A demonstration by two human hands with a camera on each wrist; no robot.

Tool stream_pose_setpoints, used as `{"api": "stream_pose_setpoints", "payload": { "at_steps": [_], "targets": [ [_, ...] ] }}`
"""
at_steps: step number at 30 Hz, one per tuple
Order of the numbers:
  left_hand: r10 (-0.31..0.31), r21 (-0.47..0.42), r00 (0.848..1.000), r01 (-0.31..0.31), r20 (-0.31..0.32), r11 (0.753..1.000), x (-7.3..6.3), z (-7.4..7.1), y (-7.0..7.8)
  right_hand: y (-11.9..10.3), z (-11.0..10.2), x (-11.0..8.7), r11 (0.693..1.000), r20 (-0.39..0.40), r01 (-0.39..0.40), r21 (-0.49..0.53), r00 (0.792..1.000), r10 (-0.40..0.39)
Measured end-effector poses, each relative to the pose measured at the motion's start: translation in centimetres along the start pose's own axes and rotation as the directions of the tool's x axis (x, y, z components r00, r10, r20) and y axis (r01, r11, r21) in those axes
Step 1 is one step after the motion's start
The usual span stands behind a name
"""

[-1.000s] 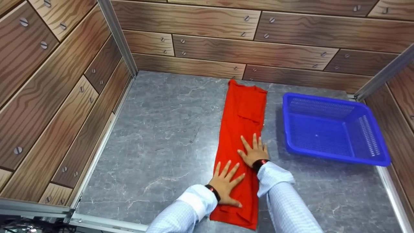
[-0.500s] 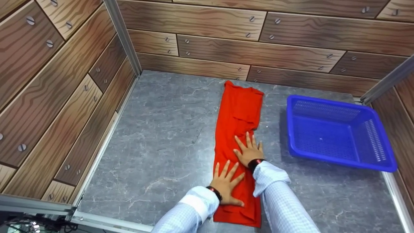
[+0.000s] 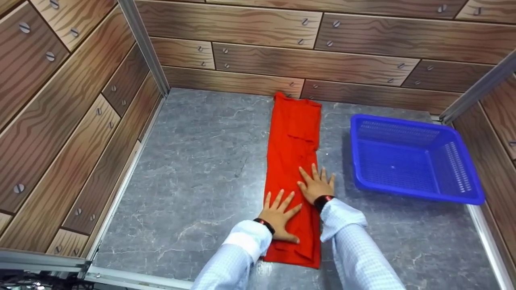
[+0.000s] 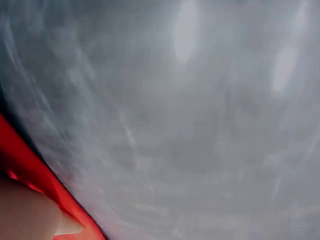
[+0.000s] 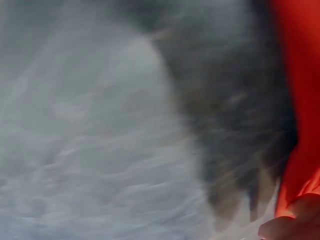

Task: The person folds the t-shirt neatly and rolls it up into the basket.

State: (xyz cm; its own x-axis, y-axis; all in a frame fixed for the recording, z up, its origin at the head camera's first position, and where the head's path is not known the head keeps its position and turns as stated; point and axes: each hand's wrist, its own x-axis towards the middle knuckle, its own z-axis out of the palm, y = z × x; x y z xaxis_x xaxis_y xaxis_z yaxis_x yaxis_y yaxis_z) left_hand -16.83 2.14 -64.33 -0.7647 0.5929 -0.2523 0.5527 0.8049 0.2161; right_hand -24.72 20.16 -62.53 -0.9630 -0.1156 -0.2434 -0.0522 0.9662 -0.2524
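Observation:
A red garment [image 3: 288, 161], folded into a long narrow strip, lies on the grey marbled surface in the head view. A smaller folded flap shows near its far end, and some creases run across its middle. My left hand [image 3: 279, 217] rests flat on the near part with fingers spread. Further along, my right hand [image 3: 317, 187] lies over the strip's right edge, its fingers also spread. The left wrist view catches only a bit of the left hand [image 4: 27, 212] against the red garment [image 4: 30, 160]. In the right wrist view, fingertips [image 5: 295, 220] touch the red fabric [image 5: 302, 100].
To the right stands a blue plastic basket [image 3: 417, 197] with perforated walls. Wood-patterned panels [image 3: 258, 56] close off the back and both sides. A metal rail [image 3: 137, 278] runs along the near left edge of the grey surface [image 3: 193, 173].
The red garment has slid away from me and slightly left, with both hands still on it. My left hand has moved forward with it; the right hand has shifted only slightly.

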Motion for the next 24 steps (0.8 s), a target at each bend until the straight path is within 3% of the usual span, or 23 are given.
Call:
{"api": "stream_pose_setpoints", "payload": {
  "at_steps": [3,5,7,10,14,19,24],
  "targets": [
    [0.057,-0.043,0.998,-0.058,-0.022,0.997,-1.7,-0.1,-0.6,0.7,0.0,-1.2,0.997,-0.106,0.076,0.013,0.992,-0.074],
    [0.083,-0.048,0.996,-0.085,-0.043,0.995,-2.9,0.0,-1.2,0.9,0.2,-2.4,0.988,-0.186,0.155,0.008,0.971,-0.151],
    [0.104,-0.025,0.993,-0.106,-0.046,0.994,-4.1,0.3,-1.7,1.0,0.6,-3.9,0.971,-0.218,0.238,-0.02,0.947,-0.236],
    [0.133,0.018,0.99,-0.132,-0.037,0.991,-5.4,0.7,-2.0,1.2,1.7,-5.9,0.943,-0.163,0.327,-0.058,0.929,-0.332],
    [0.153,0.02,0.987,-0.153,-0.049,0.988,-5.7,0.8,-2.1,1.4,3.1,-7.4,0.939,-0.101,0.338,-0.055,0.934,-0.342],
    [0.153,-0.078,0.973,-0.169,-0.171,0.983,-5.6,0.2,-3.0,1.9,3.9,-8.0,0.938,-0.182,0.346,-0.011,0.922,-0.342],
    [0.187,-0.022,0.942,-0.201,-0.278,0.979,-6.5,0.3,-4.8,3.5,3.2,-9.2,0.913,-0.156,0.406,0.034,0.905,-0.396]
  ]
}}
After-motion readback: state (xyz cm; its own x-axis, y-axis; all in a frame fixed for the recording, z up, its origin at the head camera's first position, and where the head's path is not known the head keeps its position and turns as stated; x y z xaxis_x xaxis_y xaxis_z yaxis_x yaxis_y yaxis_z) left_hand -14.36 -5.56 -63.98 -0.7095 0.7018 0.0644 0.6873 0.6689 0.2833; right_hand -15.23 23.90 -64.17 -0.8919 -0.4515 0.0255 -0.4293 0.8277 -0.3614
